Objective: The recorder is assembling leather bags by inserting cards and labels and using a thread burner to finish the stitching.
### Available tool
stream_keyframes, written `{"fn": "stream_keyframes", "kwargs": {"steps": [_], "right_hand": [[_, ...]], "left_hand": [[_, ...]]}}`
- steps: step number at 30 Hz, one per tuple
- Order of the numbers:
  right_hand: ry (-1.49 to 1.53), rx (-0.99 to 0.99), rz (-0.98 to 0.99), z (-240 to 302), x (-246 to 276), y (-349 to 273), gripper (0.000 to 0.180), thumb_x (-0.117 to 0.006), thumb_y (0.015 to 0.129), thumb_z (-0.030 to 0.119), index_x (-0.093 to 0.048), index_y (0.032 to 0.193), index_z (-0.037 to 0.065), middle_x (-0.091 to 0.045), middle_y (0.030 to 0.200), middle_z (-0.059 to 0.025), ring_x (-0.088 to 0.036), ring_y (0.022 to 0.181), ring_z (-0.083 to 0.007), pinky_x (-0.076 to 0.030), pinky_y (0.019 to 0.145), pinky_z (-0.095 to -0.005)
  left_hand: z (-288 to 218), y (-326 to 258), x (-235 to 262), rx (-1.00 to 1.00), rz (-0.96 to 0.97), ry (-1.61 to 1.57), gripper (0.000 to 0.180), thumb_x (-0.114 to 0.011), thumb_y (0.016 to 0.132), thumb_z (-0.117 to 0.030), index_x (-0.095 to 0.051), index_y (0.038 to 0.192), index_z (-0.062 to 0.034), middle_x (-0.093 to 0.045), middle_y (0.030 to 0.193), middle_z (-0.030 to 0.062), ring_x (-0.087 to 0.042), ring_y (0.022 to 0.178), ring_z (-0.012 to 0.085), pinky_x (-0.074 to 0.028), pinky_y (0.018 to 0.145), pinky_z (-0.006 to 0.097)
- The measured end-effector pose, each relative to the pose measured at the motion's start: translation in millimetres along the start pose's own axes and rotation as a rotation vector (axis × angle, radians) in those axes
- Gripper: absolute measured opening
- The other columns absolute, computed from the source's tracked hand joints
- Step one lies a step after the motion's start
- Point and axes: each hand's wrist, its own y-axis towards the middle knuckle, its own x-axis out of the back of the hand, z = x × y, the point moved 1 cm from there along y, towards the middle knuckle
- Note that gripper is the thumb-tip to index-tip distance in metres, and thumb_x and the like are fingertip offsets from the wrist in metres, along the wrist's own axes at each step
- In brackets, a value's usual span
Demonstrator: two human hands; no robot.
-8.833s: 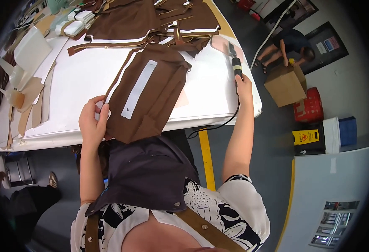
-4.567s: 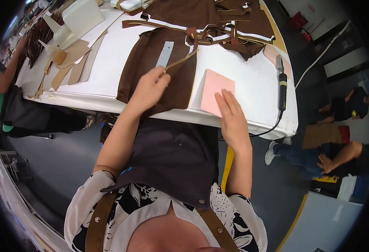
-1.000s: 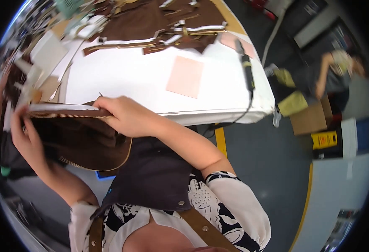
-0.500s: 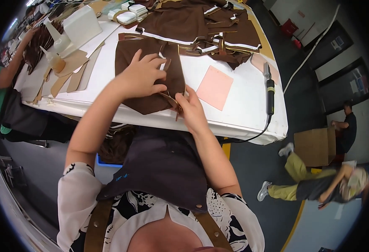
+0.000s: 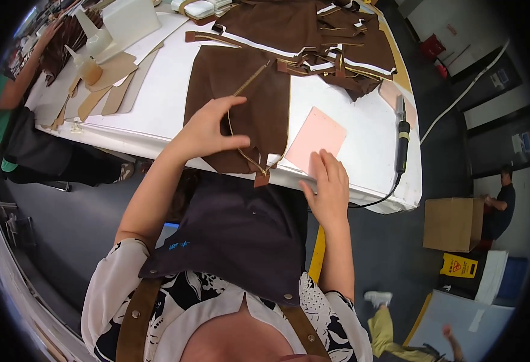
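Note:
A brown fabric panel [image 5: 265, 114] lies at the table's near edge, a metal-toothed zipper [image 5: 251, 80] running over and along it. Next to the panel's lower tip, a small brown tab [image 5: 261, 180] sits at the zipper's end and hangs at the table edge. My left hand [image 5: 207, 130] rests over the panel's left side, thumb and fingers apart, with the index fingertip at the zipper. On the right, my right hand [image 5: 331, 190] is open, fingertips over the lower corner of a pink rectangular sheet [image 5: 319, 133]; contact with it is unclear.
More brown pieces with white edging [image 5: 271, 27] are spread at the back. A corded hand tool [image 5: 402, 142] lies at the right edge. Glue bottles [image 5: 90, 70] and cardboard pieces [image 5: 120, 96] stand left. Other people are beside the table and beyond it at right.
My right hand has let go of the panel's lower end and moved right to the pink sheet. My left hand has moved down, and the zipper now lies extended across the panel.

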Motion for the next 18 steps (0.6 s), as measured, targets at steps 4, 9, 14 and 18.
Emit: {"fn": "stream_keyframes", "kwargs": {"steps": [4,9,14,18], "right_hand": [[0.004,0.062,-0.045,0.6,13.8,-3.8,0.045,-0.063,0.085,-0.001,-0.063,0.130,0.005,-0.062,0.127,-0.0140,-0.059,0.117,-0.0330,-0.049,0.099,-0.0437],[0.083,0.031,-0.325,-6.8,25.0,2.6,0.046,-0.060,0.084,-0.008,-0.066,0.127,0.006,-0.065,0.124,-0.0123,-0.061,0.113,-0.0325,-0.050,0.099,-0.0420],[0.119,0.261,-0.381,20.6,26.3,45.5,0.051,-0.059,0.079,-0.006,-0.069,0.126,0.012,-0.066,0.122,-0.0081,-0.061,0.112,-0.0294,-0.050,0.097,-0.0401],[0.014,0.379,-0.221,26.1,6.1,75.2,0.045,-0.059,0.080,0.003,-0.068,0.123,0.012,-0.066,0.122,-0.0059,-0.060,0.114,-0.0274,-0.051,0.094,-0.0388]], "left_hand": [[24.0,4.3,-1.1,0.117,-0.162,-0.404,0.057,-0.061,0.080,0.006,-0.054,0.136,-0.0033,-0.062,0.126,0.0097,-0.059,0.119,0.0201,-0.045,0.101,0.029],[20.7,0.3,-1.5,0.079,-0.159,-0.512,0.076,-0.041,0.069,0.018,-0.048,0.142,-0.0017,-0.055,0.137,0.0107,-0.051,0.131,0.0185,-0.037,0.111,0.028],[10.3,-3.2,-3.4,-0.052,-0.127,-0.361,0.079,-0.040,0.068,0.017,-0.049,0.143,-0.0045,-0.058,0.135,0.0107,-0.056,0.126,0.0188,-0.042,0.104,0.027],[3.6,-9.9,-9.0,0.041,-0.073,-0.349,0.072,-0.042,0.070,0.014,-0.050,0.140,-0.0029,-0.061,0.130,0.0119,-0.064,0.107,0.0228,-0.049,0.090,0.033]]}}
